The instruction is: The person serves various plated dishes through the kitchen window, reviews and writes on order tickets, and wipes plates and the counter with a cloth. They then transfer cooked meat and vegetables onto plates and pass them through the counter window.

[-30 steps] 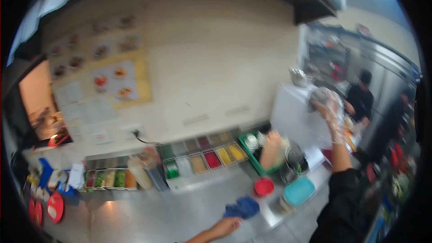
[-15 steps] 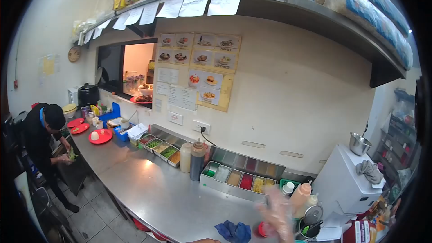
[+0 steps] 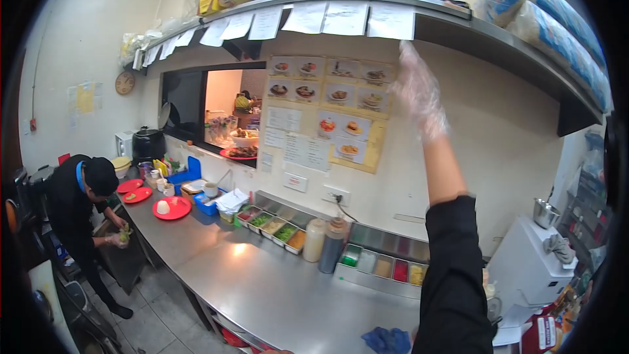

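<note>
My right hand (image 3: 419, 95), in a clear plastic glove, is raised high with its fingers stretched upward and nothing visible in it. Its fingertips reach the lower edge of the rightmost hanging paper (image 3: 391, 21); whether they touch it I cannot tell. Behind the hand, food photos (image 3: 339, 95) are fixed to the wall. Only a sliver of skin, apparently my left hand (image 3: 280, 352), shows at the bottom edge, its fingers hidden. A crumpled blue cloth (image 3: 386, 340) lies on the steel counter (image 3: 262, 295) beneath my right sleeve.
Topping trays (image 3: 383, 267) and squeeze bottles (image 3: 324, 242) line the counter's back. Red plates (image 3: 172, 208) stand farther left. A co-worker (image 3: 82, 203) bends at the far left, hands on something green. A white appliance (image 3: 531, 262) stands right, below the overhead shelf (image 3: 498, 33).
The view has swung left and levelled. My right hand, near the metal bowl and appliance a second ago, passed low over the counter and is now up by the papers. My left hand has nearly left view.
</note>
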Demonstrator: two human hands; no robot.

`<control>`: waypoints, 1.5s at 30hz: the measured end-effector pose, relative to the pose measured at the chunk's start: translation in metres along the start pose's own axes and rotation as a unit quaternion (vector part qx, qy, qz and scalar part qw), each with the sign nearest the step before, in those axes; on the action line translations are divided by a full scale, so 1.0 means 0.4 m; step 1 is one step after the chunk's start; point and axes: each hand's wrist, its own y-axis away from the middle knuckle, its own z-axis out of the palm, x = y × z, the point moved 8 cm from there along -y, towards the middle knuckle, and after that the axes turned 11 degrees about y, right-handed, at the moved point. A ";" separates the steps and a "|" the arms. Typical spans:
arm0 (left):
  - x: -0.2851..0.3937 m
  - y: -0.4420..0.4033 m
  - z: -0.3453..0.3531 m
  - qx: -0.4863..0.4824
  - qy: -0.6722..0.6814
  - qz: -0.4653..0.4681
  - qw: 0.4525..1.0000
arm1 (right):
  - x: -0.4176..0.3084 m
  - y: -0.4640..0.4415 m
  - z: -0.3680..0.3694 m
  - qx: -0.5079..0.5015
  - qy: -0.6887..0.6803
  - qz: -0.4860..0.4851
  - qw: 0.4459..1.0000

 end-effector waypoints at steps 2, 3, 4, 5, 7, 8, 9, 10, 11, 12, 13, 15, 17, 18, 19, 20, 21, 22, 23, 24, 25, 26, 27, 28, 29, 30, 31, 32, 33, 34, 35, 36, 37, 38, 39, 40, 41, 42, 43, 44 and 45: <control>-0.030 0.064 -0.110 -0.029 0.029 -0.044 0.998 | -0.011 -0.129 0.039 0.110 -0.042 -0.032 0.992; -0.055 0.087 -0.179 0.010 0.010 -0.012 1.000 | 0.016 -0.154 0.050 0.211 -0.145 0.005 0.967; -0.076 0.115 -0.251 0.044 -0.009 0.021 0.999 | 0.054 -0.152 0.061 0.312 -0.242 0.042 0.918; -0.099 0.138 -0.334 0.065 0.055 -0.008 0.996 | 0.098 -0.123 0.072 0.407 -0.328 0.076 0.849; -0.045 0.154 -0.541 0.178 0.170 0.020 0.969 | 0.160 -0.049 0.163 0.288 -0.276 -0.028 0.916; 0.008 0.167 -0.667 0.272 0.219 0.075 0.934 | 0.156 0.012 0.246 0.190 -0.263 -0.106 0.940; 0.047 0.152 -0.778 0.332 0.205 0.147 0.909 | 0.192 0.090 0.329 0.191 -0.256 -0.002 0.948; 0.081 0.146 -0.879 0.388 0.190 0.214 0.876 | 0.258 0.160 0.418 0.110 -0.266 0.044 0.957; 0.141 0.136 -0.961 0.397 0.241 0.238 0.853 | 0.300 0.247 0.519 0.037 -0.357 0.085 0.930; 0.205 0.120 -1.034 0.404 0.292 0.260 0.827 | 0.332 0.327 0.601 0.014 -0.365 0.173 0.915; 0.233 0.083 -1.100 0.397 0.349 0.286 0.799 | 0.340 0.382 0.680 -0.036 -0.327 0.248 0.911; 0.257 0.000 -1.200 0.380 0.408 0.309 0.770 | 0.301 0.449 0.794 -0.161 -0.239 0.313 0.905; 0.245 -0.066 -1.275 0.390 0.506 0.333 0.693 | 0.303 0.414 0.809 -0.187 -0.179 0.323 0.910; 0.241 -0.098 -1.295 0.381 0.508 0.333 0.697 | 0.322 0.385 0.812 -0.223 -0.122 0.329 0.909; 0.234 -0.118 -1.318 0.385 0.507 0.351 0.687 | 0.336 0.329 0.787 -0.223 -0.098 0.284 0.927; 0.229 -0.133 -1.345 0.390 0.503 0.369 0.677 | 0.336 0.263 0.749 -0.210 -0.053 0.221 0.951; 0.217 -0.151 -1.358 0.382 0.497 0.365 0.689 | 0.329 0.189 0.706 -0.197 -0.008 0.152 0.968; 0.204 -0.171 -1.383 0.383 0.495 0.362 0.691 | 0.335 0.122 0.648 -0.135 0.044 0.089 0.986; 0.173 -0.190 -1.391 0.374 0.472 0.338 0.723 | 0.360 0.073 0.602 -0.097 0.002 0.045 0.994; 0.116 -0.205 -1.391 0.368 0.451 0.304 0.754 | 0.360 0.047 0.580 -0.066 0.019 0.016 0.998; 0.034 -0.237 -1.405 0.379 0.432 0.277 0.770 | 0.411 0.030 0.578 -0.030 0.057 0.097 0.993; -0.053 -0.259 -1.414 0.393 0.433 0.247 0.773 | 0.483 0.033 0.592 -0.001 0.098 0.178 0.979; -0.141 -0.276 -1.417 0.394 0.447 0.220 0.772 | 0.576 0.074 0.645 -0.012 0.079 0.202 0.976; -0.228 -0.291 -1.417 0.395 0.462 0.197 0.770 | 0.686 0.138 0.713 -0.037 -0.026 0.229 0.972; -0.327 -0.297 -1.415 0.422 0.445 0.151 0.775 | 0.786 0.202 0.776 -0.057 -0.125 0.248 0.959; -0.420 -0.304 -1.404 0.429 0.447 0.136 0.773 | 0.901 0.283 0.849 -0.076 -0.079 0.343 0.933; -0.517 -0.312 -1.380 0.425 0.469 0.105 0.767 | 1.023 0.369 0.923 -0.094 -0.029 0.430 0.898; -0.595 -0.311 -1.358 0.418 0.491 0.078 0.760 | 1.193 0.469 0.982 -0.159 0.043 0.512 0.843; -0.659 -0.304 -1.331 0.409 0.521 0.038 0.749 | 1.311 0.552 1.038 -0.209 0.000 0.495 0.844; -0.718 -0.302 -1.303 0.398 0.549 0.001 0.735 | 1.381 0.625 1.071 -0.148 0.009 0.542 0.827; -0.759 -0.303 -1.276 0.384 0.579 -0.017 0.719 | 1.444 0.684 1.104 -0.085 0.021 0.585 0.806; -0.789 -0.297 -1.246 0.366 0.608 -0.038 0.703 | 1.562 0.745 1.139 -0.080 0.025 0.590 0.803; -0.815 -0.293 -1.221 0.344 0.616 -0.074 0.704 | 1.705 0.781 1.159 -0.113 0.124 0.546 0.821; -0.831 -0.288 -1.200 0.323 0.624 -0.111 0.702 | 1.721 0.748 1.176 -0.136 0.195 0.519 0.821; -0.827 -0.289 -1.185 0.283 0.631 -0.130 0.711 | 1.733 0.715 1.193 -0.156 0.268 0.491 0.814; -0.823 -0.288 -1.167 0.243 0.637 -0.151 0.716 | 1.745 0.683 1.209 -0.173 0.340 0.463 0.800; -0.828 -0.280 -1.167 0.240 0.640 -0.159 0.712 | 1.757 0.648 1.237 -0.260 0.438 0.420 0.752; -0.824 -0.284 -1.165 0.193 0.606 -0.175 0.752 | 1.784 0.644 1.239 -0.237 0.461 0.427 0.741; -0.830 -0.297 -1.162 0.144 0.567 -0.187 0.789 | 1.822 0.649 1.240 -0.215 0.482 0.435 0.729; -0.853 -0.306 -1.163 0.140 0.570 -0.188 0.788 | 1.867 0.674 1.253 -0.216 0.485 0.438 0.726; -0.868 -0.311 -1.154 0.109 0.544 -0.181 0.812 | 1.884 0.682 1.240 -0.131 0.534 0.411 0.728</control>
